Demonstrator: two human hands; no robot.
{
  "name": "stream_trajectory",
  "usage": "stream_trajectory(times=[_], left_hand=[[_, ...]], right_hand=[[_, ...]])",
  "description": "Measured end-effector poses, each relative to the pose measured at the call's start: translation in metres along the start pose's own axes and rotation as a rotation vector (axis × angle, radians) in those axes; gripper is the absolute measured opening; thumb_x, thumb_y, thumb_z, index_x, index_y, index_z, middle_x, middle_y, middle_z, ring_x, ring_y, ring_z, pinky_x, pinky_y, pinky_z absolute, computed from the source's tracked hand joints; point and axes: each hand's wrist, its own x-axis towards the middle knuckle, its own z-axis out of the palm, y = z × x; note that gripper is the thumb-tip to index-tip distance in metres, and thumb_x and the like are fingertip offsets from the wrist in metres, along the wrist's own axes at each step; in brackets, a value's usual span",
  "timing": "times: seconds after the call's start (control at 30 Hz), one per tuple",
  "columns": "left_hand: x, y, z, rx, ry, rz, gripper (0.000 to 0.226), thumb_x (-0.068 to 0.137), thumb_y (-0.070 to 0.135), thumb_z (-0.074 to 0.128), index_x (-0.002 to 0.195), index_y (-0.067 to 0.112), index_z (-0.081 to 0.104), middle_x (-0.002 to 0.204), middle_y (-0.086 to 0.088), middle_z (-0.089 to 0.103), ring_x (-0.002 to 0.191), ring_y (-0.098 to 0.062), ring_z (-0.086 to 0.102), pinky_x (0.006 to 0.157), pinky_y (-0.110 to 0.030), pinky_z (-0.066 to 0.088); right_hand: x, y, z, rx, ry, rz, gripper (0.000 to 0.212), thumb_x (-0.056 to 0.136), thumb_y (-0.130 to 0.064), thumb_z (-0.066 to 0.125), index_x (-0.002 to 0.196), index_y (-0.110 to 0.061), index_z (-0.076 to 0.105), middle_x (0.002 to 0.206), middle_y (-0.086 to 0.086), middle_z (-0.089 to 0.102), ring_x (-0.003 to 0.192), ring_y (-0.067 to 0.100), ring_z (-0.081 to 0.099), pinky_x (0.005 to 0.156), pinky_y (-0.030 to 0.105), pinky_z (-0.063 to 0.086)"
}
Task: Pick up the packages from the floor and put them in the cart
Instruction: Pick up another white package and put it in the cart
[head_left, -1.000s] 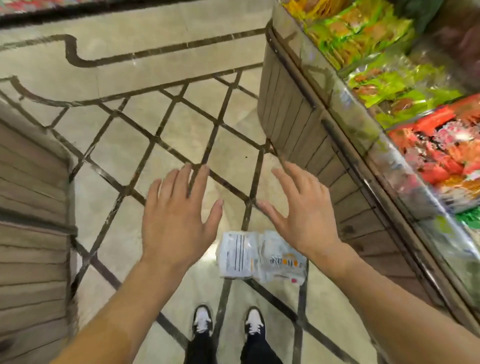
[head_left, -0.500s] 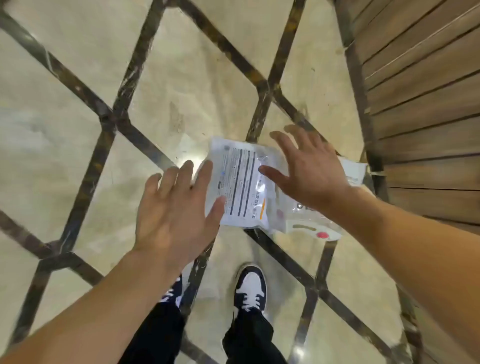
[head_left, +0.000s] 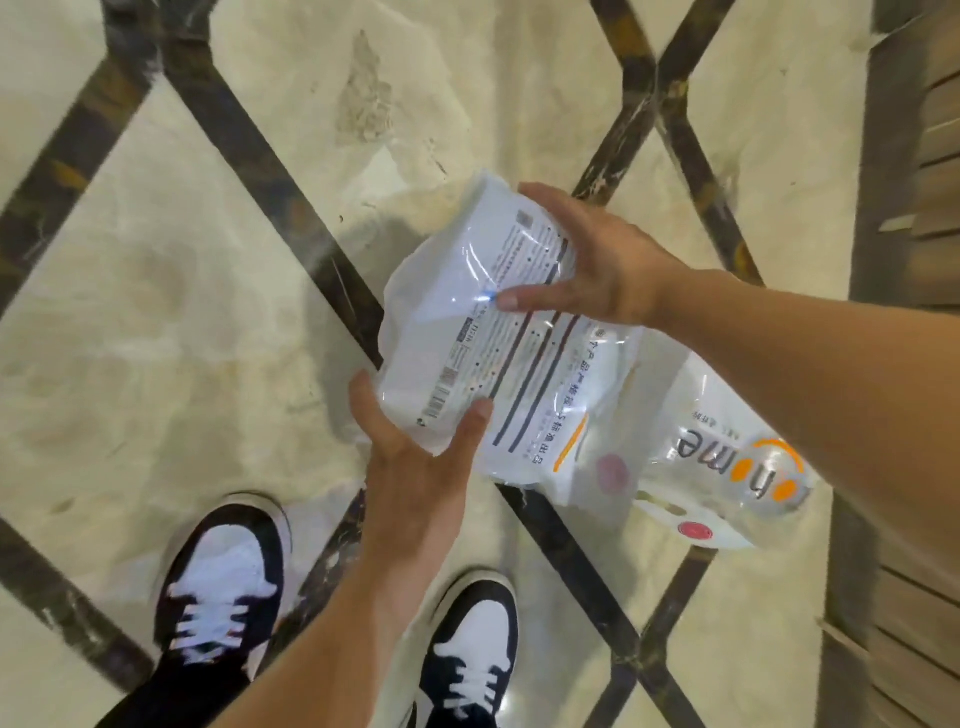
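A white plastic package (head_left: 467, 332) with printed text and dark stripes is tilted above the marble floor, held at both ends. My left hand (head_left: 415, 467) grips its near lower corner, thumb on top and fingers underneath. My right hand (head_left: 587, 265) grips its far upper edge, thumb across the printed face. A second white package (head_left: 727, 467) with an orange logo lies on the floor to the right, partly under my right forearm. The cart is not in view.
My two black-and-white shoes (head_left: 223, 582) stand on the marble floor (head_left: 208, 312) with dark inlaid stripes. A wooden slatted shelf base (head_left: 924, 182) runs along the right edge.
Both hands reached down from open over the floor and closed on the striped package. That package has been tilted up off the floor, and the view has moved closer.
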Motion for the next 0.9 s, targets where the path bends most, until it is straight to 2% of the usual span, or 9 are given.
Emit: stream_trajectory(times=[0.1,0.2,0.33,0.43,0.5,0.57,0.7,0.8,0.9], left_hand=[[0.007,0.011,0.005,-0.111,0.092,0.062,0.106,0.088,0.042,0.078,0.161,0.037,0.002,0.102,0.024,0.061,0.083,0.012,0.057,0.060,0.006,0.041],[0.007,0.023,-0.006,-0.164,0.159,0.096,0.113,0.083,0.041,0.084,0.162,0.036,0.003,0.101,0.029,0.056,0.079,0.013,0.060,0.058,0.005,0.041],[-0.019,0.061,-0.032,-0.183,0.237,0.199,0.080,0.079,0.041,0.087,0.147,0.036,0.044,0.109,0.022,0.069,0.091,0.009,0.070,0.069,-0.003,0.050],[-0.053,0.109,-0.056,-0.150,0.245,0.324,0.074,0.080,0.047,0.085,0.143,0.044,0.047,0.122,0.019,0.070,0.105,-0.001,0.070,0.090,-0.021,0.057],[-0.080,0.151,-0.072,-0.116,0.208,0.396,0.080,0.075,0.059,0.084,0.144,0.046,0.045,0.128,0.014,0.069,0.114,-0.011,0.069,0.098,-0.041,0.057],[-0.112,0.200,-0.088,-0.057,0.173,0.484,0.083,0.068,0.068,0.081,0.141,0.047,0.046,0.130,0.010,0.067,0.118,-0.017,0.067,0.100,-0.049,0.055],[-0.209,0.322,-0.116,0.036,0.035,0.645,0.069,0.074,0.058,0.086,0.134,0.048,0.052,0.123,0.015,0.071,0.111,-0.004,0.069,0.093,-0.037,0.056],[-0.297,0.413,-0.133,0.129,-0.028,0.788,0.057,0.082,0.053,0.082,0.131,0.046,0.052,0.117,0.021,0.072,0.104,0.005,0.068,0.090,-0.030,0.055],[-0.387,0.488,-0.142,0.170,-0.079,0.904,0.049,0.086,0.054,0.077,0.129,0.051,0.052,0.114,0.023,0.073,0.103,0.004,0.068,0.089,-0.028,0.053]], right_hand=[[-0.005,0.007,-0.002,0.069,0.004,0.011,0.100,0.074,-0.080,0.069,0.156,-0.040,0.029,0.126,-0.009,0.065,0.109,0.021,0.066,0.100,0.043,0.055],[-0.019,0.006,-0.004,0.221,0.107,0.039,0.088,0.080,-0.074,0.071,0.153,-0.042,0.034,0.128,-0.009,0.067,0.113,0.019,0.067,0.100,0.046,0.057],[-0.059,-0.020,-0.024,0.372,0.273,0.032,0.078,0.084,-0.069,0.070,0.146,-0.032,0.039,0.124,-0.009,0.067,0.110,0.014,0.068,0.095,0.043,0.059],[-0.098,-0.053,-0.057,0.490,0.387,0.064,0.070,0.084,-0.065,0.074,0.137,-0.039,0.036,0.121,-0.015,0.062,0.108,0.004,0.065,0.089,0.032,0.058],[-0.130,-0.074,-0.091,0.567,0.445,0.103,0.076,0.075,-0.074,0.073,0.134,-0.046,0.033,0.126,-0.010,0.063,0.110,0.011,0.067,0.090,0.036,0.059],[-0.167,-0.094,-0.132,0.648,0.520,0.113,0.073,0.072,-0.078,0.073,0.129,-0.053,0.034,0.126,-0.010,0.067,0.109,0.013,0.070,0.090,0.041,0.062],[-0.266,-0.146,-0.234,0.720,0.648,0.159,0.075,0.081,-0.068,0.073,0.141,-0.043,0.035,0.123,-0.015,0.067,0.104,0.006,0.070,0.083,0.031,0.060],[-0.348,-0.189,-0.314,0.702,0.784,0.183,0.070,0.079,-0.079,0.067,0.132,-0.042,0.040,0.125,-0.013,0.066,0.111,0.012,0.066,0.096,0.044,0.056],[-0.440,-0.232,-0.386,0.692,0.914,0.226,0.066,0.076,-0.085,0.060,0.123,-0.043,0.039,0.124,-0.009,0.067,0.113,0.020,0.065,0.099,0.047,0.052]])
